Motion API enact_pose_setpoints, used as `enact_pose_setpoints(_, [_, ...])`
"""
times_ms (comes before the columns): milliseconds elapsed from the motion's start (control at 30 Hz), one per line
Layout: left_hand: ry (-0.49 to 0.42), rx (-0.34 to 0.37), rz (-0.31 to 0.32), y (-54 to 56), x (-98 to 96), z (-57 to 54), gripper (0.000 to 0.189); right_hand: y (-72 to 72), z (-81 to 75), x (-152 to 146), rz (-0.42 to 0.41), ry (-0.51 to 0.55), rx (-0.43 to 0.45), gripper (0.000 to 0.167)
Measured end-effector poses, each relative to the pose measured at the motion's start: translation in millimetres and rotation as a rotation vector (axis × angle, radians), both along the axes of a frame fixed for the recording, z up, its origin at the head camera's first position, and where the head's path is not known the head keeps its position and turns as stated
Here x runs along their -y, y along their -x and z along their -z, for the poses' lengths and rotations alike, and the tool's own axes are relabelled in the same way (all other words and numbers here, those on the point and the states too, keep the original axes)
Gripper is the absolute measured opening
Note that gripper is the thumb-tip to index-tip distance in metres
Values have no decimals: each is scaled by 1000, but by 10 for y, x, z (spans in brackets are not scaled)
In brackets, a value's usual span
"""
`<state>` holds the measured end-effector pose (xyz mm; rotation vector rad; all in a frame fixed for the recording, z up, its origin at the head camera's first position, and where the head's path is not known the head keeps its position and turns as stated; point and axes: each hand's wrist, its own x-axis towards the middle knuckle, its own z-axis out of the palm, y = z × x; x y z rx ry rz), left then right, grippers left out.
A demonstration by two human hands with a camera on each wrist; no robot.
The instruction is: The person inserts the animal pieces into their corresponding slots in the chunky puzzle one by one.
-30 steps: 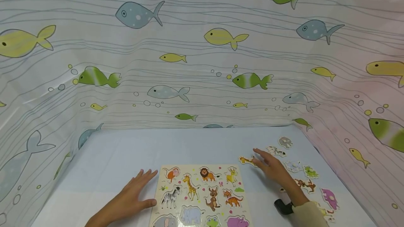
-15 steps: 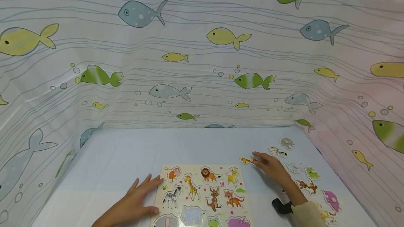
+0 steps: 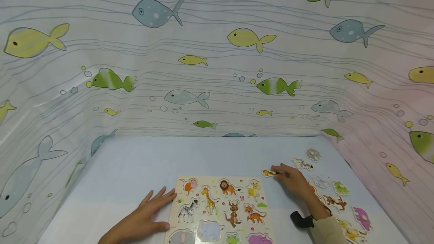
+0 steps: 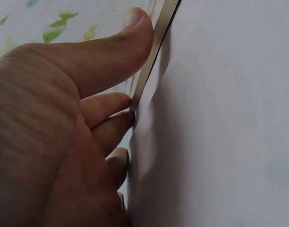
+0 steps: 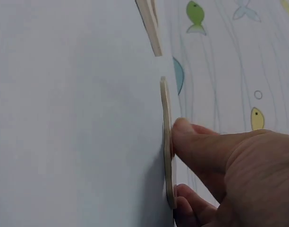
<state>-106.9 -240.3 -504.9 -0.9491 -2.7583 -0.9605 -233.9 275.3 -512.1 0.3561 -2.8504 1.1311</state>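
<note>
A wooden animal puzzle board (image 3: 207,179) lies at the front middle of the table, in the head view. At its left edge rests my left hand (image 3: 144,214), fingers spread and fairly straight. The left wrist view has the thumb and fingertips against the board's side edge (image 4: 158,42). Right of the board's far corner, my right hand (image 3: 293,182) pinches a giraffe puzzle piece (image 3: 266,172); only its head and neck show past the fingers. From the right wrist, the thin piece (image 5: 168,156) appears edge-on, with thumb and index finger meeting at its upper face.
Several loose pieces lie along the right side, among them an elephant (image 3: 313,154), a zebra (image 3: 303,163), a frog (image 3: 341,188) and a purple hippo (image 3: 362,217). A black curved object (image 3: 300,220) sits at the right cuff. Fish-patterned curtains surround the table.
My right fingers have closed in on the giraffe piece and now pinch it. My left hand has come over to touch the board's left edge. The head view has shifted slightly.
</note>
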Motion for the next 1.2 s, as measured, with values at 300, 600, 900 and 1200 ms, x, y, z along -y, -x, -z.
enact_pose_setpoints(300, [25, -46, -58, 22, -45, 71, 82, 32, 72, -40, -15, 5, -25, 31])
enact_pose_setpoints(600, [1, 34, -67, 37, -59, 83, 85, 120, 165, -54, -186, -12, -287, 29])
enact_pose_setpoints(900, [-18, -33, -18, 36, -35, 122, 85, 109, 210, -52, -178, -21, -283, 23])
enact_pose_setpoints(1200, [-32, 7, -36, 38, -57, 113, 85, 69, 150, -40, -46, 22, -123, 21])
